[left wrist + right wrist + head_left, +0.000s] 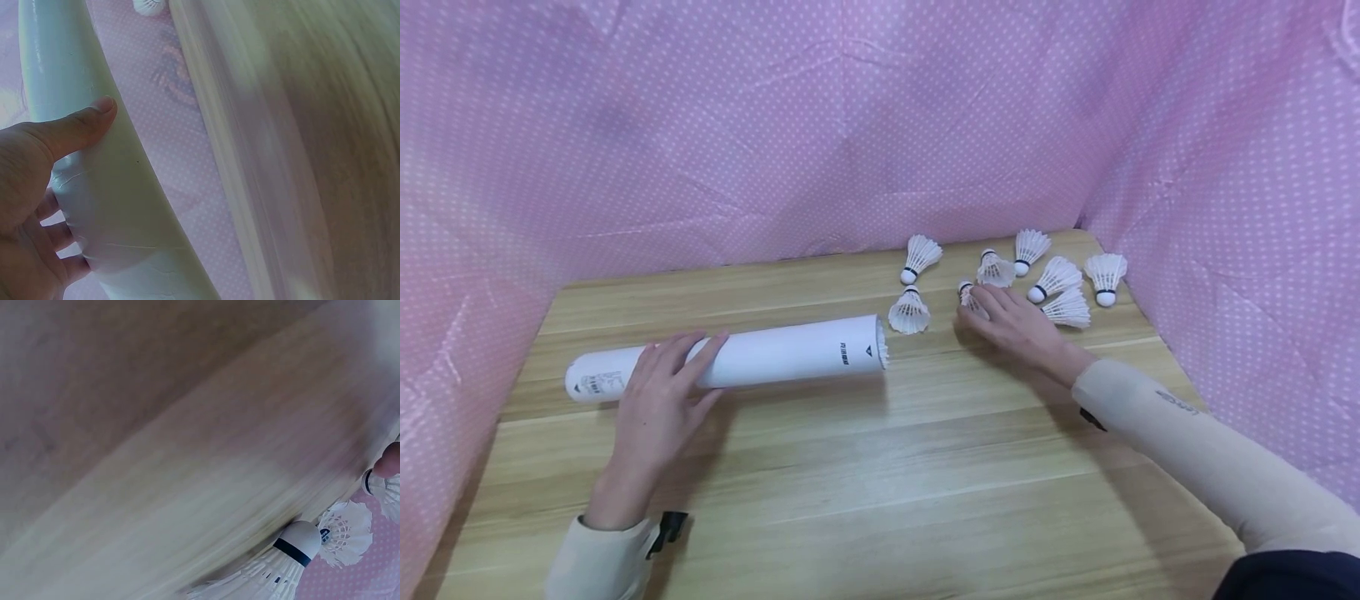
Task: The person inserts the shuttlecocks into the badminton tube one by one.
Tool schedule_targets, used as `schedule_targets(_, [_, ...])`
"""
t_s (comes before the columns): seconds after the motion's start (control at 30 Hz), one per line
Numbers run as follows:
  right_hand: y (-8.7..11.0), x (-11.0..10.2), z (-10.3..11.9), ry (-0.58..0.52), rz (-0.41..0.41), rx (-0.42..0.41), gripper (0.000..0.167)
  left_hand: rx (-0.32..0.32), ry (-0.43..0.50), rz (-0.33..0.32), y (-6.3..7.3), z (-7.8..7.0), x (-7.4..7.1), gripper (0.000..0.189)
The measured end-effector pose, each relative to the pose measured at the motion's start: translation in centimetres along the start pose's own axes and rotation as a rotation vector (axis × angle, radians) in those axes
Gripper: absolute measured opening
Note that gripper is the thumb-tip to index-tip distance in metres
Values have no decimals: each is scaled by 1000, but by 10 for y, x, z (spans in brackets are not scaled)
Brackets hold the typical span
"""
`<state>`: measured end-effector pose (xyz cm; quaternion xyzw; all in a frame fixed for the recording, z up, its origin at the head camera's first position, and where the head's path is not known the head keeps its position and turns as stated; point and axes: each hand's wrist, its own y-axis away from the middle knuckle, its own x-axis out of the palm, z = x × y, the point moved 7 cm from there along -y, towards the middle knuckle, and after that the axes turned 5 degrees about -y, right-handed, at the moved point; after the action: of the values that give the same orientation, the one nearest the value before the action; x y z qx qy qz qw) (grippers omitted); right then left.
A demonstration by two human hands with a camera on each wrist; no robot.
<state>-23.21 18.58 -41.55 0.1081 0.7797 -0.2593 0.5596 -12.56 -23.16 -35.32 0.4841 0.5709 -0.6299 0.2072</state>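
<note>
My left hand grips a long white shuttlecock tube lying on its side. In the left wrist view, the thumb lies along the near side of the tube and the other fingers go behind it. White feather tips show at the tube's right end. At the back right, my right hand has its fingers and thumb around a white shuttlecock, partly covering its skirt. A fingertip meets that shuttlecock at the edge of the right wrist view; the rest of the hand is out of that frame.
Two shuttlecocks, one tilted and one with its skirt facing forward, lie beyond the tube's right end. Several others cluster around the right hand, one near the table's right edge. Pink dotted cloth hangs behind the wooden table.
</note>
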Motion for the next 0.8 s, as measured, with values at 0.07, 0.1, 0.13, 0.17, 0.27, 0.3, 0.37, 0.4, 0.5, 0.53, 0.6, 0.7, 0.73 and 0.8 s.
schedule_targets(0.07, [0,-3,0,-4,-21,2,58,4,1,-4,0,0,0,91])
schedule_targets(0.1, [0,-5,0,-4,-30,3,59,4,2,-6,1,0,-1,91])
schedule_targets(0.13, [0,-6,0,-10,-41,4,60,5,3,-6,1,0,-1,91])
schedule_targets(0.17, [0,-8,0,-19,-54,5,62,5,2,-7,1,0,-1,90])
schedule_targets(0.27, [1,-12,0,-54,-95,14,64,4,2,-9,1,0,-1,89])
schedule_targets(0.3, [2,-14,-1,-69,-105,22,65,3,3,-9,1,0,-1,89])
schedule_targets(0.37, [2,-17,-1,-108,-118,51,63,1,3,-9,1,0,-1,89])
schedule_targets(0.4, [2,-18,-2,-137,-109,78,59,0,3,-9,1,0,-2,89])
schedule_targets(0.5, [2,-17,-11,-385,-25,311,44,-3,2,-10,2,0,-2,89])
schedule_targets(0.53, [4,-15,-16,-496,9,428,42,-3,2,-11,1,0,-3,89])
schedule_targets(0.6, [9,-11,-23,-701,53,675,56,-4,2,-12,1,0,-3,89])
schedule_targets(0.7, [16,-10,-28,-885,49,925,86,-5,4,-15,1,0,-3,89])
schedule_targets(0.73, [16,-10,-27,-924,39,950,88,-5,5,-15,1,0,-4,89])
schedule_targets(0.8, [17,-13,-25,-1012,-18,972,83,-5,6,-17,1,0,-4,89])
